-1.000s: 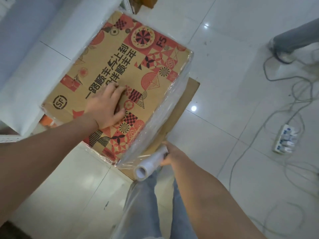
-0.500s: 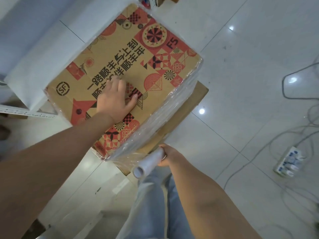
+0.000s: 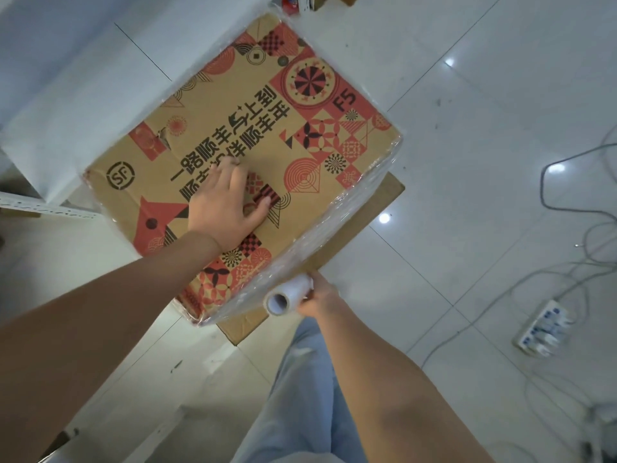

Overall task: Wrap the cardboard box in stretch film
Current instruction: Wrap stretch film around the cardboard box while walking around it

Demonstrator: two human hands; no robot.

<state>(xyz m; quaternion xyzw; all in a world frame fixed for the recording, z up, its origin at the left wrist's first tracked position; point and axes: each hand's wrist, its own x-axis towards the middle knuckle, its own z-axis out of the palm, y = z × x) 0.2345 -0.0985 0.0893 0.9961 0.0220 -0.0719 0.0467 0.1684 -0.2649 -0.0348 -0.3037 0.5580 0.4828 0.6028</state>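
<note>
So we keep our left hand [image 3: 230,208] flat on the printed brown cardboard box [image 3: 233,142] while our right hand [image 3: 317,297], gripping the white stretch-film roll [image 3: 288,294], pulls the film tight past the corner beside it.

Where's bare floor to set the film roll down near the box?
Bare tile lies right of the cardboard box, between the flat cardboard sheet and the power strip. Further right is crowded with cables. The right hand grips the film roll.
</note>
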